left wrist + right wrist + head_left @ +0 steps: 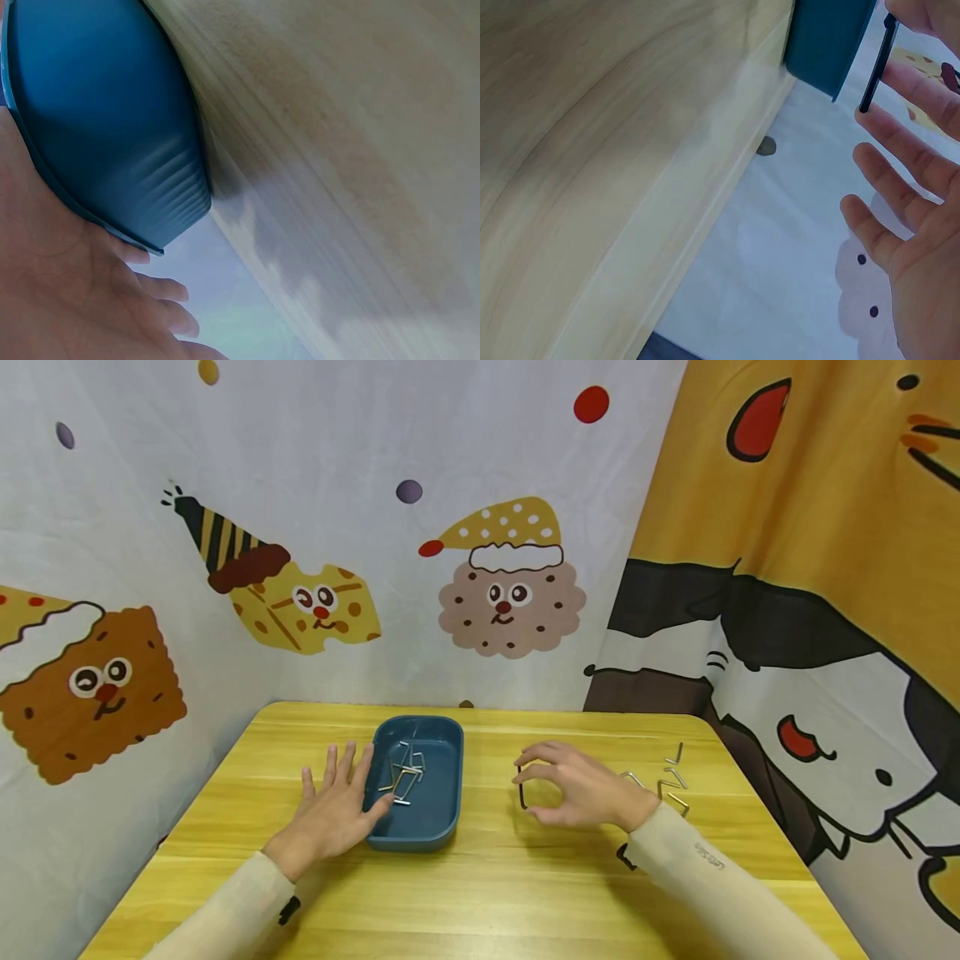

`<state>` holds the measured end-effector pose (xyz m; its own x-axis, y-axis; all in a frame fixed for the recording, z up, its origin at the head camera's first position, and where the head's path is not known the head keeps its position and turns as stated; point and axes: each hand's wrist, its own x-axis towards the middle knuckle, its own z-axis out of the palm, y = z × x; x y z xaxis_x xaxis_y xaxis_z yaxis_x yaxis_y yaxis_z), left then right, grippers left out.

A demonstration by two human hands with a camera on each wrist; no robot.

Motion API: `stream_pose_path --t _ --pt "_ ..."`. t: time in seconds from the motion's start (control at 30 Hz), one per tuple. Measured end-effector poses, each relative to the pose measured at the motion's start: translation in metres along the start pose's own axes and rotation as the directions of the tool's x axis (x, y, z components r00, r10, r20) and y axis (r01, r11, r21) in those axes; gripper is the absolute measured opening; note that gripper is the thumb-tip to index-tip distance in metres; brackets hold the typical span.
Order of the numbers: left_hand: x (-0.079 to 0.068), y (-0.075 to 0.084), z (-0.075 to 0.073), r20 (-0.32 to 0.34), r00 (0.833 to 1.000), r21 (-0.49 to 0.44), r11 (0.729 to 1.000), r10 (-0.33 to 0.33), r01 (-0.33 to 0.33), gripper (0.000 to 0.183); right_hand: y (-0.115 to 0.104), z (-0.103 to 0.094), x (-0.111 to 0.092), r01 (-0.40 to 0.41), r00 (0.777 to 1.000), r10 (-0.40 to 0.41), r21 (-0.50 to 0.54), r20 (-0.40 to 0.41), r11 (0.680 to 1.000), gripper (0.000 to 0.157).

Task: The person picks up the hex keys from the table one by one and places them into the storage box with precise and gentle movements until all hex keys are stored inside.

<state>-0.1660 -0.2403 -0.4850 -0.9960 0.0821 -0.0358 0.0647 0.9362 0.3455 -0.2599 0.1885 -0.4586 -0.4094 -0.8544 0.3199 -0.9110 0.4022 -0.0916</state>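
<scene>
Since a printed cloth hangs close behind the work, it presumably serves to screen off the surroundings. Before it stands the wooden table. Upon that, left of centre, sits the blue tray, its raised walls probably meant to stop small pieces straying. The person's left hand, open with fingers straight and spread, lies along the tray's left side, thumb over the rim, likely to steady it. The right hand pinches a black rod between thumb and fingertips, to the right of the tray and apart from it; holding it near the ends presumably leaves its middle clear and its angle easy to adjust. Silvery and gold-toned bent rods lie in two groups: one heap crossed loosely within the tray, the other set scattered at the table's right, perhaps for easy reach. Smallest is the dark script on the right sleeve, too small to read surely; no lettering can be made out on the tray.
</scene>
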Motion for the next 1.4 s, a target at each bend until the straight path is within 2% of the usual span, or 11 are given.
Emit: stream_pose_path --t 0.23,0.7,0.93,1.4 --pt "0.000 0.000 0.000 -0.004 1.000 0.012 1.000 0.010 -0.010 0.101 -0.008 0.001 0.018 0.026 0.999 -0.026 0.003 0.030 1.000 0.041" --pt "-0.004 -0.001 -0.004 0.014 0.999 -0.029 0.999 0.035 -0.034 0.094 -0.020 0.005 0.055 0.098 0.993 -0.098 0.012 0.062 0.995 0.042" --pt "-0.004 0.001 -0.006 0.001 0.999 -0.024 0.999 0.041 -0.041 0.092 -0.025 0.006 0.073 0.103 0.992 -0.105 0.033 0.074 0.994 0.041" --pt "0.000 0.000 -0.003 0.000 0.999 -0.021 0.999 0.040 -0.040 0.094 -0.039 0.011 0.108 0.105 0.983 -0.111 0.050 0.146 0.993 0.044"
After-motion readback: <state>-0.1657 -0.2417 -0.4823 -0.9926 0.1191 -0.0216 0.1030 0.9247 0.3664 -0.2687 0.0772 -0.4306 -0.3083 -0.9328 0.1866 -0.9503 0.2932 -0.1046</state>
